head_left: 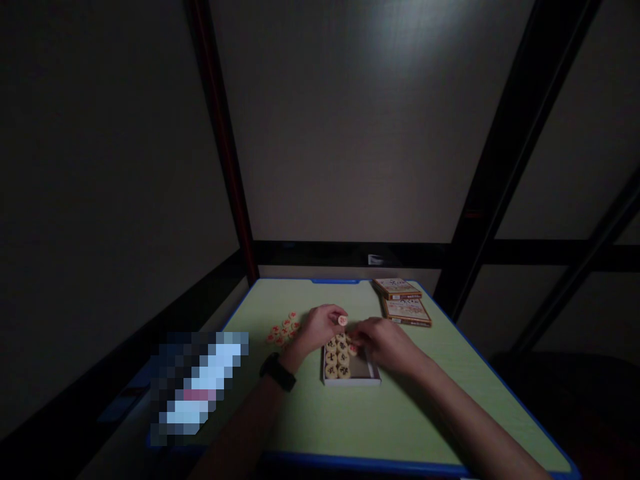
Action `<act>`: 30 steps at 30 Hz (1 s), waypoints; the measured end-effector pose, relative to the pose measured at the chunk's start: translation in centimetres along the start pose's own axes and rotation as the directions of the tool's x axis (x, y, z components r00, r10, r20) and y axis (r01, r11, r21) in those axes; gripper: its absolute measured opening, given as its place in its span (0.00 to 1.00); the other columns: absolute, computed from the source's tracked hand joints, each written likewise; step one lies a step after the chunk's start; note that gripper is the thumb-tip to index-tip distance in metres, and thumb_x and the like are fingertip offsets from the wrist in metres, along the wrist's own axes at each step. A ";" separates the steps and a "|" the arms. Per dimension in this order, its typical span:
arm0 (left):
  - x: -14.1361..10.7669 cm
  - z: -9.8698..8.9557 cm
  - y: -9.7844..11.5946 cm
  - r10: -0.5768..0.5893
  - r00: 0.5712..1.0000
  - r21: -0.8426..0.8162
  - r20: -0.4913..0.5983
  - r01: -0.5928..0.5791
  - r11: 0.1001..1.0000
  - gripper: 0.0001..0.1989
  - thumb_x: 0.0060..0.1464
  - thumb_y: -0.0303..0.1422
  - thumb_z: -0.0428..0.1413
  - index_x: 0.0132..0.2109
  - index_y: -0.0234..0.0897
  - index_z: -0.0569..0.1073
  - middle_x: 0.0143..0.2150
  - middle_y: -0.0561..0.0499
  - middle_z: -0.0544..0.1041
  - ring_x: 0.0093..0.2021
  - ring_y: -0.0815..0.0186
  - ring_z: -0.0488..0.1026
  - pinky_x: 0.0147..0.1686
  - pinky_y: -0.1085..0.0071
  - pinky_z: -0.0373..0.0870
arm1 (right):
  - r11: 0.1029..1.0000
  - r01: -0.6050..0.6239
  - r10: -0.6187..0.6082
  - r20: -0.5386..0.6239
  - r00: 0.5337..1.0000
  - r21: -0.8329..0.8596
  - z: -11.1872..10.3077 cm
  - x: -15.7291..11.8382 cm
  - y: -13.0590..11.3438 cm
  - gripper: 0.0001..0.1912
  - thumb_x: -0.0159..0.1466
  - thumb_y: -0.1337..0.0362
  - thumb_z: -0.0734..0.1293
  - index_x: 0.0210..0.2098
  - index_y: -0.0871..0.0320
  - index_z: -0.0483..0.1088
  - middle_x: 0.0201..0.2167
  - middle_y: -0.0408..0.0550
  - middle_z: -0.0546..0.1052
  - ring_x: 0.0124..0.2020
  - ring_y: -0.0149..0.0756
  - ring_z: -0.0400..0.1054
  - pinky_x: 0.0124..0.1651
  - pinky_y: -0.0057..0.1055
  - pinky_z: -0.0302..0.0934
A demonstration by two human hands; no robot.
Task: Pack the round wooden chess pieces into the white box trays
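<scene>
An open shallow box (353, 382) lies on the green table, with rows of round xiangqi pieces (343, 359) marked in black along its left side. My left hand (323, 325) is over the box's far left corner, fingers closed on a red-marked xiangqi piece (343, 321). Close beside it, my right hand (377, 339) reaches over the box's right side with bent fingers. Its fingertips are at a red-marked piece (353, 349) in the box; whether they grip it is hidden. More red-marked pieces (284, 330) lie loose left of my left hand.
Two flat printed boxes (407, 311) overlap at the table's far right. The green table (320, 427) has a blue rim. A blurred-out bright object (203, 387) is at the left edge. A wall (350, 133) rises behind the table.
</scene>
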State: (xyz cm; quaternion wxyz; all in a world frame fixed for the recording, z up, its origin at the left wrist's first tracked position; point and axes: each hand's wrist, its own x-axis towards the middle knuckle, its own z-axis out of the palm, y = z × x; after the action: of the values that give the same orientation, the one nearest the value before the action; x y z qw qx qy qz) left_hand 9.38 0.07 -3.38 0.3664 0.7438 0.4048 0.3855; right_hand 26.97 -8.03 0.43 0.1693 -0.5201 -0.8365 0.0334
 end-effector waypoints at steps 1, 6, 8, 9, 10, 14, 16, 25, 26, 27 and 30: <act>0.0 -0.1 0.2 0.023 1.000 -0.020 0.014 -0.023 1.000 0.13 0.41 0.20 0.62 0.38 0.33 0.80 0.35 0.48 0.82 0.35 0.66 0.78 0.34 0.75 0.72 | 1.000 -0.010 0.011 -0.042 0.999 0.022 -0.2 0.0 0.1 0.10 0.62 0.72 0.64 0.38 0.58 0.76 0.32 0.48 0.78 0.34 0.35 0.70 0.34 0.27 0.53; -0.4 -1.0 1.1 0.076 0.983 -0.131 0.167 -0.054 0.990 0.16 0.39 0.28 0.68 0.40 0.32 0.81 0.38 0.46 0.82 0.36 0.64 0.77 0.36 0.72 0.72 | 0.995 0.079 -0.074 -0.095 0.993 0.055 -0.3 -0.2 0.6 0.23 0.66 0.70 0.63 0.59 0.49 0.69 0.42 0.49 0.72 0.37 0.34 0.69 0.36 0.27 0.57; -0.7 -1.4 1.5 0.073 0.964 -0.158 0.256 -0.033 0.987 0.18 0.39 0.30 0.68 0.42 0.32 0.81 0.39 0.45 0.82 0.36 0.64 0.77 0.37 0.72 0.72 | 0.992 0.112 -0.108 -0.069 0.992 0.060 -0.1 -0.2 0.7 0.23 0.67 0.68 0.63 0.60 0.48 0.69 0.41 0.49 0.71 0.37 0.35 0.68 0.37 0.27 0.58; -0.8 -1.5 1.6 0.073 0.953 -0.161 0.293 -0.025 0.987 0.19 0.39 0.30 0.68 0.43 0.33 0.81 0.40 0.45 0.82 0.37 0.63 0.77 0.37 0.72 0.72 | 0.990 0.126 -0.123 -0.058 0.991 0.070 0.0 -0.2 0.8 0.22 0.67 0.68 0.63 0.59 0.49 0.70 0.40 0.49 0.70 0.37 0.35 0.68 0.37 0.28 0.58; -0.9 -1.6 1.8 0.070 0.944 -0.162 0.324 -0.018 0.987 0.20 0.39 0.30 0.68 0.44 0.33 0.81 0.41 0.46 0.82 0.38 0.63 0.77 0.38 0.72 0.72 | 0.987 0.139 -0.136 -0.050 0.989 0.084 0.1 -0.2 0.8 0.21 0.66 0.68 0.63 0.57 0.50 0.71 0.39 0.48 0.70 0.37 0.35 0.68 0.38 0.28 0.58; -1.0 -1.9 2.1 0.050 0.907 -0.170 0.417 0.024 0.985 0.23 0.40 0.30 0.67 0.47 0.33 0.80 0.43 0.45 0.82 0.42 0.61 0.77 0.39 0.72 0.72 | 0.981 0.151 -0.147 -0.036 0.988 0.125 0.0 -0.2 0.6 0.16 0.63 0.71 0.64 0.50 0.55 0.76 0.36 0.48 0.72 0.37 0.35 0.68 0.38 0.28 0.57; -1.1 -2.2 2.1 0.059 0.897 -0.164 0.439 0.016 0.986 0.23 0.41 0.30 0.66 0.48 0.34 0.80 0.45 0.45 0.82 0.45 0.60 0.77 0.42 0.70 0.72 | 0.986 0.122 -0.120 -0.026 0.992 0.114 -0.1 -0.2 0.4 0.15 0.61 0.72 0.65 0.45 0.57 0.76 0.35 0.47 0.72 0.35 0.34 0.68 0.37 0.27 0.56; -1.7 -3.5 1.7 0.056 0.974 -0.133 0.220 -0.027 0.991 0.21 0.47 0.26 0.54 0.49 0.40 0.79 0.54 0.48 0.77 0.56 0.58 0.70 0.59 0.65 0.64 | 0.998 0.054 -0.049 0.112 0.993 -0.043 0.2 0.1 -0.1 0.13 0.53 0.73 0.65 0.37 0.57 0.75 0.34 0.48 0.78 0.32 0.35 0.68 0.33 0.28 0.51; -1.6 -3.4 1.8 0.060 0.974 -0.130 0.217 -0.032 0.991 0.22 0.46 0.25 0.53 0.49 0.40 0.79 0.54 0.48 0.77 0.56 0.58 0.70 0.59 0.65 0.64 | 0.998 0.049 -0.044 0.112 0.993 -0.043 0.2 0.1 -0.2 0.12 0.53 0.73 0.65 0.36 0.58 0.75 0.33 0.48 0.78 0.32 0.35 0.68 0.33 0.28 0.50; -1.5 -3.4 1.8 0.066 0.974 -0.125 0.215 -0.039 0.991 0.22 0.46 0.25 0.53 0.48 0.40 0.79 0.54 0.48 0.77 0.56 0.58 0.70 0.59 0.65 0.64 | 0.998 0.044 -0.040 0.109 0.993 -0.038 0.2 0.1 -0.2 0.11 0.53 0.73 0.65 0.35 0.58 0.74 0.32 0.47 0.78 0.32 0.35 0.68 0.32 0.28 0.50; -1.3 -3.2 1.6 0.072 0.979 -0.111 0.189 -0.052 0.992 0.21 0.45 0.25 0.53 0.47 0.39 0.79 0.53 0.48 0.78 0.55 0.58 0.70 0.57 0.66 0.65 | 0.999 0.034 -0.032 0.107 0.994 -0.010 0.2 0.1 -0.4 0.10 0.52 0.73 0.65 0.33 0.57 0.74 0.30 0.46 0.78 0.30 0.34 0.68 0.31 0.28 0.48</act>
State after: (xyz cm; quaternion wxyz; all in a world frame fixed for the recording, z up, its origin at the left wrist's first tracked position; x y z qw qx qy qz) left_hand 6.62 -0.98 -0.93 0.4304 0.7696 0.3231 0.3437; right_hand 26.53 -8.14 0.40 0.1219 -0.5047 -0.8530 0.0532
